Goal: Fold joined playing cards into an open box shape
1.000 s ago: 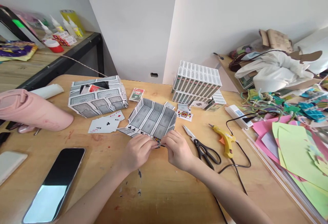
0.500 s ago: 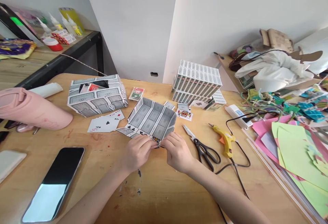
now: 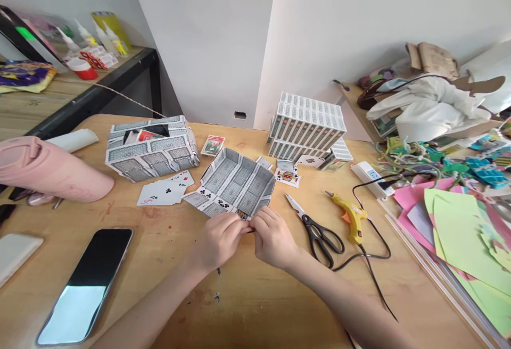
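Overall, table [image 3: 247, 306]: pale brown wooden top, flecked with dark and red marks, spread beneath both hands.
Coloured paper [image 3: 459, 232]: pink and green sheets, overlapping at the right.
Stack of card packs [image 3: 307, 123]: many small boxes set in rows at the back, right of the middle.
Card box [image 3: 154, 152]: covered in grey-backed playing cards, standing back left, with an opening in its top.
Card tray [image 3: 235, 179]: made of grey-backed cards, open upward, at the middle of the table in front of the person; its back and side walls stand up, and a flap bearing clubs sticks out at the near left.
Pink bottle [image 3: 64, 173]: at the left edge, near the card box.
Phone [image 3: 85, 285]: flat at the near left, screen up.
Left hand [image 3: 221, 240]: fingers pinched together on the near edge of the card tray.
Right hand [image 3: 275, 237]: just beside the left, fingers likewise clamped on that edge, near its right end; the fingertips hide the exact spot held.
Glue gun [image 3: 351, 216]: yellow, lying right of the scissors, its black cord trailing nearer.
Scissors [image 3: 319, 234]: black-handled, lying right of the right hand.
Loose cards [image 3: 165, 189]: fanned face up, left of the card tray.
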The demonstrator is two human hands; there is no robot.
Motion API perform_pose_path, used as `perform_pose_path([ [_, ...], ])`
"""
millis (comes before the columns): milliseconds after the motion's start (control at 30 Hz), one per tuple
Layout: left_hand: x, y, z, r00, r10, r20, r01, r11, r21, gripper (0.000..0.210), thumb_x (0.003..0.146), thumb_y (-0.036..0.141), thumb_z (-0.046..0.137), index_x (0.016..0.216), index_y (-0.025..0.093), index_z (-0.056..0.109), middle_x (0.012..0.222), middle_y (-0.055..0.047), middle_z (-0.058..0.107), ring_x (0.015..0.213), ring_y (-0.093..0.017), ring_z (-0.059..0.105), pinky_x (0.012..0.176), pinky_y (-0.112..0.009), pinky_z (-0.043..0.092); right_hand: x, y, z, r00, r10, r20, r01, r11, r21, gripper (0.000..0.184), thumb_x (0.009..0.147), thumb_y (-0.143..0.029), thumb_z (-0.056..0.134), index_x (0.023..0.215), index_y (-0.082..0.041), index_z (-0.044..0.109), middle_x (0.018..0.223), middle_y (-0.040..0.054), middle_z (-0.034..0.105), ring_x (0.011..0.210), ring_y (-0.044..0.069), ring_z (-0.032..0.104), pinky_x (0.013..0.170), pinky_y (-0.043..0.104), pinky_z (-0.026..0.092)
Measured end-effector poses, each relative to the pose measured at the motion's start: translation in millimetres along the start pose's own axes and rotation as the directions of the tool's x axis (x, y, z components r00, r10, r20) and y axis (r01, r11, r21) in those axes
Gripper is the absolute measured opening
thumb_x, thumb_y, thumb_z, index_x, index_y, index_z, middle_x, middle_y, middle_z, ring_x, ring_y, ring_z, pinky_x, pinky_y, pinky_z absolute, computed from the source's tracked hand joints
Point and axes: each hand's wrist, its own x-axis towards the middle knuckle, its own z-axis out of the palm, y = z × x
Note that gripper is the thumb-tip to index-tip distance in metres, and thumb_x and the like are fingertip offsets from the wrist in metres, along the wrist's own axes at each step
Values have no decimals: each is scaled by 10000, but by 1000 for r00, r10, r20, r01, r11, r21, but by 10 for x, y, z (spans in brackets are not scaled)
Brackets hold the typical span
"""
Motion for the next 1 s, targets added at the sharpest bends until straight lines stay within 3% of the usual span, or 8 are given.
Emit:
perform_pose_path([
  [67, -8, 4, -27, 1000, -5, -9, 4, 999, -52, 112, 859, 129, 495, 816, 168, 591, 684, -20, 612, 632, -126, 565, 574, -254, 456, -1, -2, 14, 1000, -7, 3, 7, 1000, -14, 178, 738, -34, 401, 666, -172, 487, 643, 60, 490, 650, 185, 394, 558, 301, 336],
  [167, -33, -56, -124, 999, 46, 24, -44, 996, -75, 146, 840, 155, 544, 982, 172, 572, 854, -42, 667, 827, -155, 617, 783, -319, 503, 1, 16, 7, 998, -45, 45, 45, 999, 6, 158, 752, -36, 415, 737, -158, 516, 694, 72, 529, 698, 191, 423, 603, 311, 365],
  [300, -78, -212, -218, 987, 92, 134, -99, 994, 46, 228, 841, 127, 517, 1058, 185, 554, 979, -46, 680, 963, -185, 607, 1015, -487, 360, -5, 43, -3, 996, -69, 60, 65, 996, 69, 170, 783, -38, 417, 826, -160, 528, 742, 74, 565, 751, 196, 459, 650, 323, 386],
  [367, -83, -272, -211, 984, 115, 137, -121, 992, 34, 227, 843, 64, 466, 995, 194, 573, 938, -28, 690, 911, -163, 620, 988, -464, 388, -9, 44, 1, 998, -43, 43, 38, 994, 101, 168, 807, -47, 413, 847, -166, 525, 759, 73, 576, 759, 193, 471, 655, 322, 390],
  [467, -28, -293, -164, 989, 129, 77, -127, 992, -25, 205, 829, 42, 477, 924, 189, 583, 863, -19, 694, 823, -147, 621, 815, -362, 478, 7, 34, -10, 1000, 19, 2, -19, 988, 154, 166, 822, -48, 405, 835, -173, 514, 761, 65, 582, 730, 180, 476, 644, 316, 388],
  [600, 161, -227, -145, 997, 76, -13, -77, 995, -60, 149, 831, 62, 500, 852, 180, 588, 737, -9, 673, 718, -139, 587, 680, -316, 454, 108, 27, -115, 992, 112, -51, -97, 969, 228, 185, 813, -29, 391, 791, -182, 494, 739, 49, 570, 700, 168, 476, 631, 303, 388],
  [733, 341, -164, -190, 1000, 14, -10, -15, 997, -81, 122, 844, 102, 509, 828, 177, 603, 700, -6, 649, 677, -129, 553, 659, -301, 428, 236, 23, -268, 977, 199, -77, -172, 947, 270, 197, 779, -12, 394, 736, -189, 470, 706, 35, 536, 681, 157, 477, 609, 275, 393],
  [1000, 430, -106, -231, 994, -98, 49, 104, 984, -147, 158, 854, 118, 489, 792, 187, 617, 691, -4, 640, 683, -133, 551, 662, -288, 419, 328, 5, -393, 971, 232, -52, -214, 949, 229, 208, 734, 2, 401, 694, -194, 460, 679, 28, 518, 654, 154, 469, 583, 265, 389],
])
